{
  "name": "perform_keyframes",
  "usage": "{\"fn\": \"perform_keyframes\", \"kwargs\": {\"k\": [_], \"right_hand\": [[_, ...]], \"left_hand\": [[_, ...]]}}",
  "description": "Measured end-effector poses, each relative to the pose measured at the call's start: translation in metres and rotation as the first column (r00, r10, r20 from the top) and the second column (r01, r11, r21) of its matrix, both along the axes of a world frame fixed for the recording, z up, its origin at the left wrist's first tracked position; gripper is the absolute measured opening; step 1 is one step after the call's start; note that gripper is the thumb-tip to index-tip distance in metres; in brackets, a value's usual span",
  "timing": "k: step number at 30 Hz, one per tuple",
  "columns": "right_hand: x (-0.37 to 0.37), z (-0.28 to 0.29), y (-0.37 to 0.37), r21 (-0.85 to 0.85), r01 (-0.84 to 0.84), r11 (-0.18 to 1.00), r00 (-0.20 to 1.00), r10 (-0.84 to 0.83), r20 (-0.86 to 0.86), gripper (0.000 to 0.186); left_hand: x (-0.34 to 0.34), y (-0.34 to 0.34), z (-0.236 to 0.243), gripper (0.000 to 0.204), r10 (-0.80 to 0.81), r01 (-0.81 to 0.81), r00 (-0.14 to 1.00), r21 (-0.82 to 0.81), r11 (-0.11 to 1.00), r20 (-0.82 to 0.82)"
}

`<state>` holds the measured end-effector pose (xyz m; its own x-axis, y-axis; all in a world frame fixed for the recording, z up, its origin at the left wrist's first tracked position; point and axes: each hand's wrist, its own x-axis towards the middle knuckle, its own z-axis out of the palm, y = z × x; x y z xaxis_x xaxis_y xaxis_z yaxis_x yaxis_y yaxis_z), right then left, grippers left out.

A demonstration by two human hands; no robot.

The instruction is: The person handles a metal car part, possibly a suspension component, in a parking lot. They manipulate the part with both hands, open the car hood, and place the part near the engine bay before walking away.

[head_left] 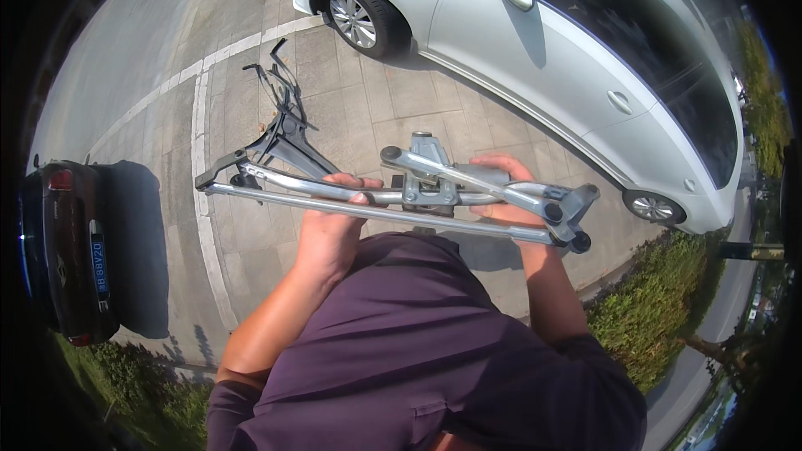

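In front of my body I hold a silver windscreen wiper linkage (440,220) level, its long rods running left to right. My left hand (328,234) is wrapped round the rods left of the middle, fingertips showing over the upper tube. Behind the crossing arms, my right hand (510,215) grips the linkage near its motor and mounting plate; its fingers are partly hidden. Dark pivots sit at both ends of the linkage. Beyond its left part, a black frame-like part (292,140) with thin curved arms shows against the paving, partly covered by the linkage.
A white car (501,58) stands ahead and to the right, its front wheel (357,21) turned toward me. At the far left is a dark car (71,250). White lines (200,117) mark the paving. A green hedge (656,309) borders the right side.
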<state>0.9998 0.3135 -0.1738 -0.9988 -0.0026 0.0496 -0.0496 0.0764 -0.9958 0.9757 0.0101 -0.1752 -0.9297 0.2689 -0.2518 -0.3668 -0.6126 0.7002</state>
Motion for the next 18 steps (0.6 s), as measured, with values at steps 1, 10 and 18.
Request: {"fn": "perform_keyframes", "kwargs": {"k": [1,10,18], "right_hand": [[0.002,0.004,0.012,-0.133,0.033,0.991,0.993,-0.017,0.12,0.065],[0.005,-0.006,0.082,-0.292,0.026,0.956,0.986,0.023,0.162,0.06],[0.005,-0.019,0.093,-0.077,0.127,0.989,0.991,-0.123,0.059,0.061]], "left_hand": [[-0.002,0.014,0.0,0.027,-0.007,0.007,1.0,-0.005,1.0,0.014],[-0.017,0.082,-0.013,0.028,-0.09,0.09,0.995,-0.023,0.996,0.034],[-0.04,0.104,-0.007,0.031,-0.117,0.117,0.993,0.002,0.993,0.019]]}}
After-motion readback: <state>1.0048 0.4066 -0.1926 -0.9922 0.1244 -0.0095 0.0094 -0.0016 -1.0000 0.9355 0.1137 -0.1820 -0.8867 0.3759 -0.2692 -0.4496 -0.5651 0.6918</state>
